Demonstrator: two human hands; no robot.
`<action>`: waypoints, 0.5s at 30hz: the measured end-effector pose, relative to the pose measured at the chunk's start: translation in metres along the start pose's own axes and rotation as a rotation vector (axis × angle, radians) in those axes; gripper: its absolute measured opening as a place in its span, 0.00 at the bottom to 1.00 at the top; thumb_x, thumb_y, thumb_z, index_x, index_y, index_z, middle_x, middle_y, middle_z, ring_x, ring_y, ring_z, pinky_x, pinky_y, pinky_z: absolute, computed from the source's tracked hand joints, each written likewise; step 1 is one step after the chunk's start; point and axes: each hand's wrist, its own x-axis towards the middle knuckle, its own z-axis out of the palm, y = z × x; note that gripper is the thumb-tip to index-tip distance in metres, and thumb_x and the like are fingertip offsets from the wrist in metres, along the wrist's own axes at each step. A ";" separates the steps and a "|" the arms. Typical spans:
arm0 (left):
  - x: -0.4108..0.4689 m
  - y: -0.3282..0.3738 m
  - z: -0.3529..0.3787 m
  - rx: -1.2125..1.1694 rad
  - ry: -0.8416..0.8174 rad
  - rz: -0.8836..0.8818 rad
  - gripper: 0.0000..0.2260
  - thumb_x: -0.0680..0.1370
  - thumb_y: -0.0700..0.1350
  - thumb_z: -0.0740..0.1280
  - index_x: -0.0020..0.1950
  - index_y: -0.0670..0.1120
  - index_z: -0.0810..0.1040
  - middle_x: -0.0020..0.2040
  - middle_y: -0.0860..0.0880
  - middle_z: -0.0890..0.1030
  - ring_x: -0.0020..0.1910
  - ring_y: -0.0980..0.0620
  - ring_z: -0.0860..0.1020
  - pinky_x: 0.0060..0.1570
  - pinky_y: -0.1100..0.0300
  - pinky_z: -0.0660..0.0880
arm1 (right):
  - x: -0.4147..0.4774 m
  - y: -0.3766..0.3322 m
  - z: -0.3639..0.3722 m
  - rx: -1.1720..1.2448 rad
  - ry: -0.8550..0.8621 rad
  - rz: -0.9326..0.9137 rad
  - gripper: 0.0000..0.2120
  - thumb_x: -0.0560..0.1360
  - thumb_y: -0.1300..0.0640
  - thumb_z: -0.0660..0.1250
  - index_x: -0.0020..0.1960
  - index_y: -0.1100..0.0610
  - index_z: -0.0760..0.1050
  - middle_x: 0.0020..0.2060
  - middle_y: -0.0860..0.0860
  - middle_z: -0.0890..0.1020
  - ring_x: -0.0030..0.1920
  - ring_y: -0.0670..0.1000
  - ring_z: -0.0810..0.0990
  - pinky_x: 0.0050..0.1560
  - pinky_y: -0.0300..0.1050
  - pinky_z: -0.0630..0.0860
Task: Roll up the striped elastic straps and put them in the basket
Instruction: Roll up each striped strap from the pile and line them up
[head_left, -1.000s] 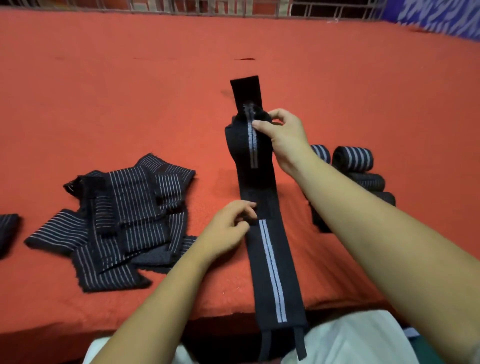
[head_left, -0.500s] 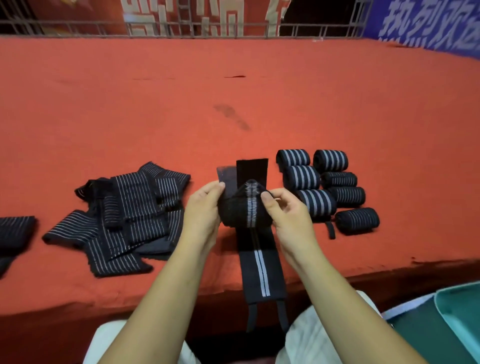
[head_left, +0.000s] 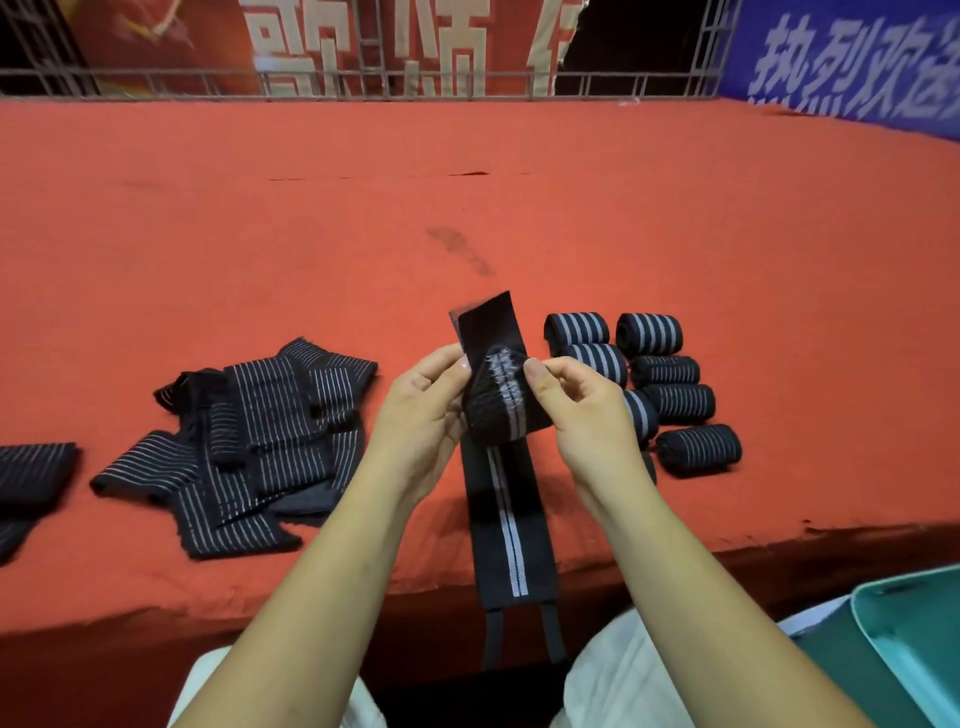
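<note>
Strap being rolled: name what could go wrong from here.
1. The left hand and right hand only pinch the half-rolled strap; the elastic may spring open.
2. Its tail hangs over the table edge and could drag the roll crooked.
3. The finished rolls lie close by the right hand and might be knocked.

**Setting: banner-hung indoor hall, in use as a hand-sorting station**

Type: event or display venue rather than a home.

- Broad surface, covered edge to edge in red felt-like cloth, with a dark stain near its middle.
- Grey metal railing along the far edge.
- Red banner with large pale Chinese characters, behind the railing.
- Blue banner with white characters, at the far right corner.
- Stock in bulk: heap of flat striped straps near left; rolled straps in rows near right.
- Teal container below the near right edge.
</note>
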 end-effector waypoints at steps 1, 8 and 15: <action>-0.002 0.000 0.000 -0.016 -0.017 -0.005 0.08 0.82 0.36 0.61 0.56 0.40 0.79 0.44 0.47 0.85 0.38 0.57 0.82 0.38 0.67 0.78 | -0.001 0.002 0.001 0.000 0.015 0.008 0.11 0.79 0.52 0.68 0.45 0.59 0.82 0.43 0.60 0.84 0.42 0.49 0.81 0.47 0.46 0.78; -0.002 0.004 -0.003 0.063 -0.001 0.070 0.06 0.78 0.46 0.69 0.48 0.43 0.76 0.43 0.42 0.82 0.44 0.51 0.80 0.49 0.53 0.74 | -0.009 0.004 0.004 -0.110 0.026 0.004 0.13 0.76 0.51 0.73 0.38 0.58 0.76 0.30 0.47 0.78 0.34 0.43 0.75 0.39 0.41 0.73; 0.004 0.012 0.007 0.319 0.085 0.132 0.16 0.85 0.48 0.59 0.59 0.38 0.79 0.49 0.43 0.87 0.41 0.52 0.83 0.43 0.58 0.80 | -0.018 0.002 0.009 -0.213 -0.217 0.004 0.04 0.79 0.54 0.69 0.52 0.54 0.79 0.39 0.50 0.87 0.43 0.48 0.85 0.47 0.53 0.80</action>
